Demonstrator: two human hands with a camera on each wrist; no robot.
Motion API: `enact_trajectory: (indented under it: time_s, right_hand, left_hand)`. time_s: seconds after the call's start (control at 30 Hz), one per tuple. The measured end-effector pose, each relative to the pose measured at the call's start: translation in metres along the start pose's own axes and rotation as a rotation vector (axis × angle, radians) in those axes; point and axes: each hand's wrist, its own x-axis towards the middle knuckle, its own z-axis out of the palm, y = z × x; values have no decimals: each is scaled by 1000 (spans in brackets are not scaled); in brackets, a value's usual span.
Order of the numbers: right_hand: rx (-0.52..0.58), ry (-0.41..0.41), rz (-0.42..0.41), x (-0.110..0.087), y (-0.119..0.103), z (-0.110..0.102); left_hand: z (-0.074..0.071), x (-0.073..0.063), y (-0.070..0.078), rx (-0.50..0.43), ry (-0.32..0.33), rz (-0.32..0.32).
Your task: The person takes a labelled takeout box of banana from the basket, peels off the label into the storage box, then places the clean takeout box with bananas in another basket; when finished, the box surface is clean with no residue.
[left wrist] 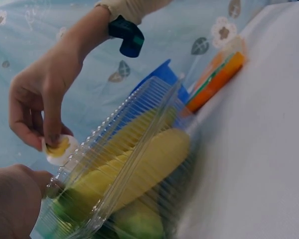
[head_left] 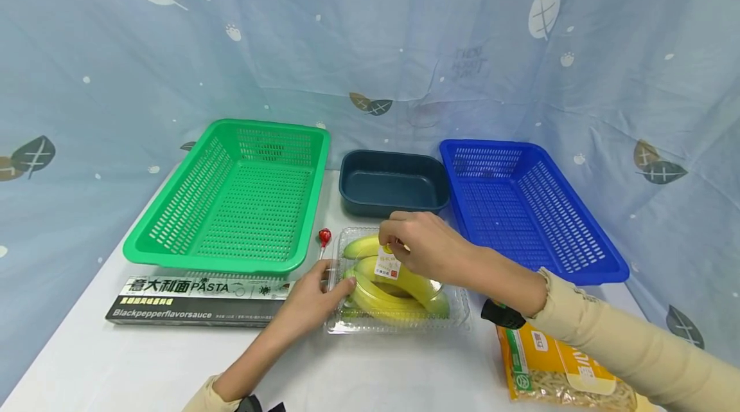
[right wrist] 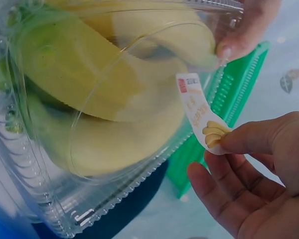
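Note:
Several green-yellow bananas [head_left: 424, 288] lie inside a clear plastic clamshell container [head_left: 460, 310], with its lid down, on the white table. My left hand [head_left: 311, 299] grips the container's left edge, the thumb over the lid's rim. Above the lid, my right hand [head_left: 424, 241] pinches one end of a white paper label [head_left: 386, 267] between thumb and finger. That label [right wrist: 193, 105] has a banana picture and small print, and hangs with its lower end close to the lid. Whether the lower end still touches the plastic cannot be told.
A green basket [head_left: 309, 232] stands at the back left, a dark teal bin [head_left: 396, 206] behind the container, a blue basket [head_left: 601, 251] to the right. A pasta box [head_left: 191, 312] and a red lollipop [head_left: 325, 236] lie on the left; an orange food bag [head_left: 555, 360] lies front right.

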Motion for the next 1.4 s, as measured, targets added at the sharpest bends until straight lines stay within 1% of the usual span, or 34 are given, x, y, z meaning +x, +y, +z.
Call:
enact_trajectory:
  time_s: [0.27,0.4,0.47,0.53,0.6,0.7,0.83,0.9,0.93,1.03,1.1,1.17,1.27,1.33,1.4]
  right_hand:
    - [6,9,-26,-5,-5,-7]
    - [4,23,-48,-7,-7,-12]
    - [-3,33,-56,-8,-9,-16]
    - [-7,41,-59,-9,-11,-20]
    - [-5,49,-62,-10,-13,-23]
    - [-2,60,-67,-11,-15,-28]
    - [-1,83,-78,-11,-17,-32]
    - [-1,98,-86,-10,-17,-33]
    - [-3,106,-93,-10,-18,-33]
    - [-5,130,-116,-7,-19,-34]
    - [-3,142,-127,-5,-20,-34]
    - [2,144,-133,-2,-22,-34]
    - [9,134,-135,2,-25,-33]
    - [15,125,-138,5,-26,-32]
    - [18,121,-144,8,-27,-31]
  left_hand:
    - [-3,-1,-1,5,-6,-9]
    - [-6,-7,1,50,-36,-21]
    - [-9,-13,5,70,-56,-16]
    - [-11,-19,10,97,-71,-2]
    - [-13,-25,15,129,-78,28]
    - [-17,-35,25,205,-88,73]
    - [-26,-47,37,302,-76,138]
    - [-33,-51,42,332,-56,171]
    - [-37,-52,44,332,-50,183]
    - [-54,-53,48,310,-18,222]
    - [-68,-52,49,285,23,260]
    - [-83,-51,48,288,99,312]
    - [-106,-50,45,337,235,378]
    - [-120,-50,41,380,307,398]
    - [-133,-51,37,409,354,401]
